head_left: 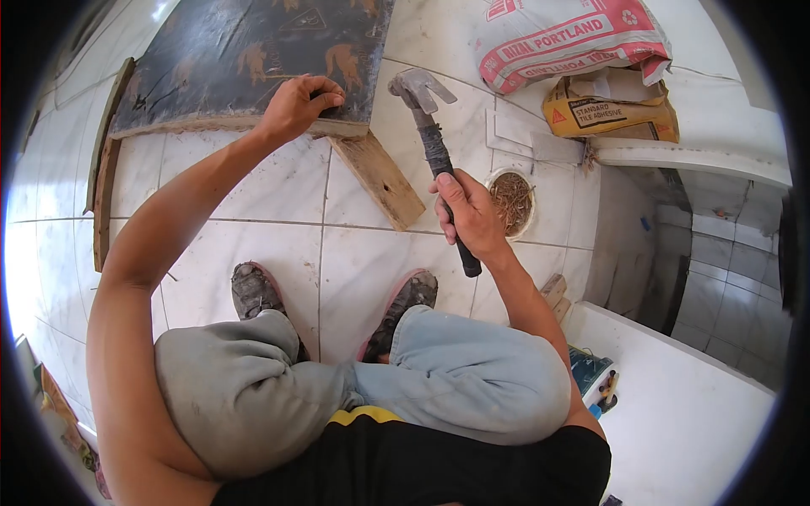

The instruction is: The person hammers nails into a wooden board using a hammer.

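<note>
My right hand [469, 211] is wrapped around the dark handle of a claw hammer [435, 152]. The hammer is raised, its metal head and claw towards the top of the view. Over the near right corner of a dark printed plywood board [245, 67], my left hand [304, 105] is closed, thumb against the curled fingers. Whatever the fingers pinch, if anything, is too small or hidden to name. A short wooden plank [380, 181] sticks out at an angle from under that corner of the board.
A bucket of nails [511, 202] stands right of my right hand. Farther back lie a Portland cement bag [574, 42] and a tile adhesive bag [612, 110]. Wooden strips [105, 177] run along the board's left side. My shoes [257, 291] rest on the tiled floor [228, 261].
</note>
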Demonstrator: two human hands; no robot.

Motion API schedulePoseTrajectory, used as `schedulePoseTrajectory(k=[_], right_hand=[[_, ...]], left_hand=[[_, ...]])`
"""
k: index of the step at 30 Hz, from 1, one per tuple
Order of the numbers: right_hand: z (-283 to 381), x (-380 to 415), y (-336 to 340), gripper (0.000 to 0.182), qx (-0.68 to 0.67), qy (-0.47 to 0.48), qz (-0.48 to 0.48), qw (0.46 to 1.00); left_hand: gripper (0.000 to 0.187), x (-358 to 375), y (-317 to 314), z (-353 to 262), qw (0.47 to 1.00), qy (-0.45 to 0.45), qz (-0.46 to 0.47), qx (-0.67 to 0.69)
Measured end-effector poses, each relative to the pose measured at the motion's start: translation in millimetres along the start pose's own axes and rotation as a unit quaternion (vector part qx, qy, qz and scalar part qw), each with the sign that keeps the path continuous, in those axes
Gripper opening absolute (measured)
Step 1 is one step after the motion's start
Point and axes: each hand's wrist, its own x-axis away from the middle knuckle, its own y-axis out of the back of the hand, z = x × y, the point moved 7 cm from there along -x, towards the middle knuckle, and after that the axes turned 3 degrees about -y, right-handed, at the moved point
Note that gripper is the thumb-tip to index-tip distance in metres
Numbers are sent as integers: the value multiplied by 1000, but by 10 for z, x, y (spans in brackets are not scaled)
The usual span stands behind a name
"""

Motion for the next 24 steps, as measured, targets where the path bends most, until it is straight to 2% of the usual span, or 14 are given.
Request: schedulePoseTrajectory(k=[2,4,6,8,9,12,16,18,19,20,22,23,24], right_hand=[[140,61,-160,45,-20,-15,23,999],[430,132,-256,44,-52,54,44,996],[589,178,-300,43,-52,86,29,995],[695,180,-344,42,-59,137,-4,989],[610,114,-423,43,-62,118,-4,991],[136,-227,-506,48,26,-39,54,997],[199,-36,-463,47,72,-9,24,997],[375,31,-491,46,-64,28,50,996],[474,85,-460,45,-66,5,50,997],[559,97,-432,45,-62,6,52,997],[657,135,-359,46,-34,32,32,998],[647,114,-356,46,-41,53,17,998],[581,65,-393,46,-38,51,17,998]], left_hand=[[19,-11,-28,31,1000,-13,-4,-15],[18,-18,-28,61,999,-26,-4,-30],[18,-6,-37,-5,996,-83,2,-24],[17,12,-37,-31,996,-78,-5,-31],[16,15,-23,-60,996,-74,-15,-39],[9,22,-24,-119,991,-109,6,-82],[10,84,2,-133,991,-125,9,-44],[11,-49,43,-59,993,-69,82,45],[22,-116,109,-49,991,-97,88,-28],[22,-154,133,24,991,-97,84,-27],[35,-117,161,106,946,-186,-29,-266],[43,-94,113,207,930,-161,-10,-331],[43,-85,93,192,931,-159,-10,-328]])
